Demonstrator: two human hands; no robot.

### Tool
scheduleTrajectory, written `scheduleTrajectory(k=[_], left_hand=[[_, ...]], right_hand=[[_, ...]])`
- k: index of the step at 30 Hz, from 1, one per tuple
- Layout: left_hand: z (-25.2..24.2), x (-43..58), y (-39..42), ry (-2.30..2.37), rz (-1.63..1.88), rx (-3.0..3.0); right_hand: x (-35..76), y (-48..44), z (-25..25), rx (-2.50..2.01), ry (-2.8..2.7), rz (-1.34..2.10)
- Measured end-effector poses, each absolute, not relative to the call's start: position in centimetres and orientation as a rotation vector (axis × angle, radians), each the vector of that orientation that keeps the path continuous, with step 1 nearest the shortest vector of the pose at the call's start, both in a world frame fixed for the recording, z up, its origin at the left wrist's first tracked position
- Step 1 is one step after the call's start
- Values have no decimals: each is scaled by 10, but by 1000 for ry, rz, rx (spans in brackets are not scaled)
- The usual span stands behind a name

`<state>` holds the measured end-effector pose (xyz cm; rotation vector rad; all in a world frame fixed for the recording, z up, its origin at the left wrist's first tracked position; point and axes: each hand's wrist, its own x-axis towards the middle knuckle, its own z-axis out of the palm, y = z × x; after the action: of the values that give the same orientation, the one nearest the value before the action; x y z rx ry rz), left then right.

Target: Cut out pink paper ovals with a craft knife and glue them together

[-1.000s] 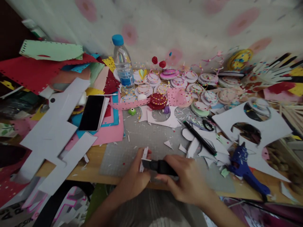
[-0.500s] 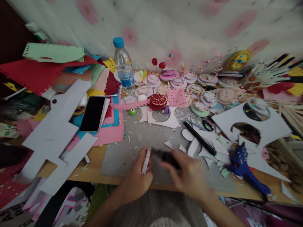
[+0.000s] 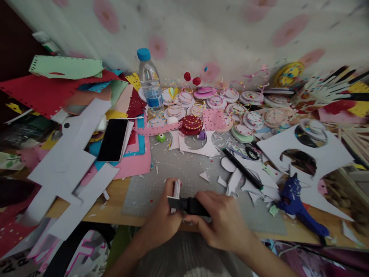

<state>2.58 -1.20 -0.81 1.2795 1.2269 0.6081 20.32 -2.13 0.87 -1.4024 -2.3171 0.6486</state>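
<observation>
My left hand [image 3: 164, 219] grips a small white piece of foam board [image 3: 177, 187], held up on edge near the front of the mat. My right hand [image 3: 221, 219] is closed around a black utility knife [image 3: 193, 206]. Its blade points left and crosses the edge of the white piece, close to my left thumb. Both hands are over the front edge of the grey cutting mat [image 3: 170, 165]. Beyond them lies a white board offcut [image 3: 198, 148] with a round hole.
A blue glue gun [image 3: 300, 211] and a black marker [image 3: 242, 168] lie to the right among white scraps. A water bottle [image 3: 151, 82], several decorated discs [image 3: 217, 100] stand behind. On the left are a phone [image 3: 113, 139] and a large white board cutout [image 3: 65, 165].
The knife has moved left and down from beside the white piece, and its blade now lies across it. My left hand has tilted the piece more upright.
</observation>
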Motion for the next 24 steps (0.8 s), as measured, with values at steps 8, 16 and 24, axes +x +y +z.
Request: scheduleTrajectory(k=[8, 16, 24], left_hand=[[-9, 21, -26, 1211, 621, 1297], [-15, 30, -10, 1173, 559, 1984], [-7, 34, -7, 1374, 605, 2192]], right_hand=[[240, -7, -7, -1832, -2005, 517], [199, -15, 0, -1424, -1329, 1447], [195, -17, -8, -1550, -1116, 1401]])
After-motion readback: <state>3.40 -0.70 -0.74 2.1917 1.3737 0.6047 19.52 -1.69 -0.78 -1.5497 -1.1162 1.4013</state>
